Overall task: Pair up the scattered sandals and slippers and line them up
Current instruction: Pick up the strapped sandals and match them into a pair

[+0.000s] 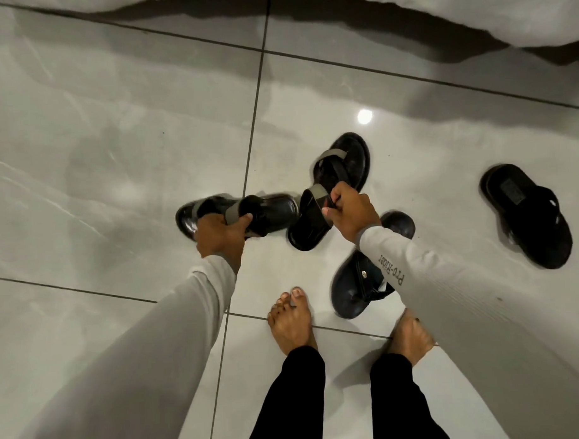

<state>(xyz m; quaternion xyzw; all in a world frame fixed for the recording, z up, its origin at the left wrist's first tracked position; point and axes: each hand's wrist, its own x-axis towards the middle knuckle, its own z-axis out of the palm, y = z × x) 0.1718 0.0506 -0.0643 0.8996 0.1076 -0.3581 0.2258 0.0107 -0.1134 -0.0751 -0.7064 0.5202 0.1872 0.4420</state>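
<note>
My left hand [221, 233] grips a black sandal with grey straps [268, 212], held sideways just above the floor, toe pointing left. My right hand [350, 214] pinches the rear grey strap of its matching sandal [329, 188], which points up and to the right. The two sandals nearly touch at their heels. Below my right wrist a black flip-flop [353, 289] lies on the tiles, partly hidden by my sleeve. A second black flip-flop [531, 217] lies apart at the right.
My two bare feet [291, 321] stand on the glossy grey tiled floor [115, 143] at the bottom middle. White bedding [438, 13] hangs along the top edge, casting a shadow on the tiles.
</note>
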